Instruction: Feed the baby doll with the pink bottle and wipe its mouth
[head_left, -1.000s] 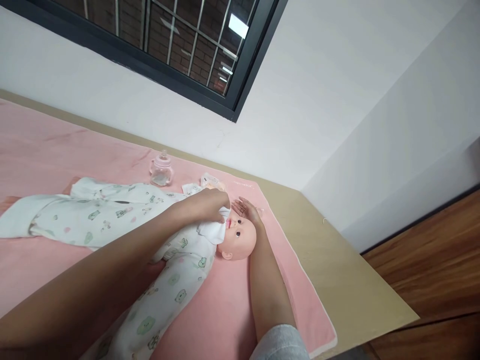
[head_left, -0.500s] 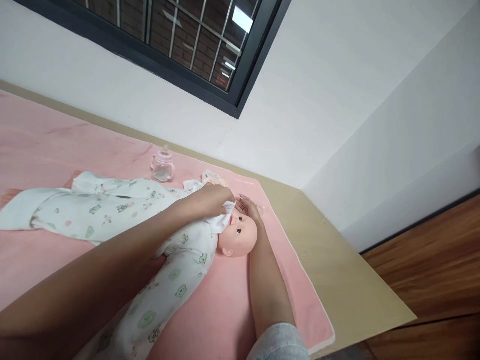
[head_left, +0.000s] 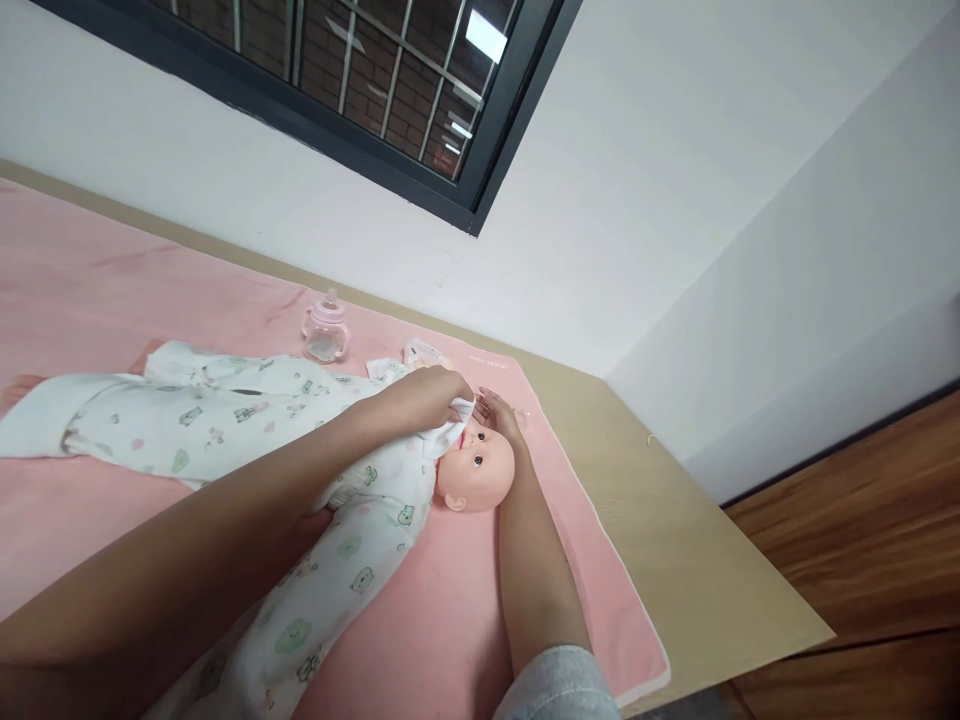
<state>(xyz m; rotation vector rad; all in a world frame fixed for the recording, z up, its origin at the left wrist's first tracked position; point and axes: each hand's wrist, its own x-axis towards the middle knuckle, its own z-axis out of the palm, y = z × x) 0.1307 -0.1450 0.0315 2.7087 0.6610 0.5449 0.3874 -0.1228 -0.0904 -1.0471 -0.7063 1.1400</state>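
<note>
With our left hand [head_left: 431, 397] we grasp a cloth [head_left: 442, 438] at the chin of the doll [head_left: 484, 475]; our right hand [head_left: 498, 412] lies beside its head, fingers loosely extended. The doll rests on the mat [head_left: 439, 620], near the bottle [head_left: 325, 332].

Doll outfit [head_left: 247, 400] is white, printed with green animal heads, pink spots. Mat [head_left: 420, 620] is plain pink, edged white. Bottle [head_left: 327, 338]: clear, pink up top. Cloth [head_left: 448, 433]: plain white. Sleeve [head_left: 559, 685]: light grey. Window frame [head_left: 470, 205]: near-black. Tabletop [head_left: 697, 560]: tan. Panel [head_left: 862, 510]: brown woodgrain. Wall [head_left: 585, 230]: white.
</note>
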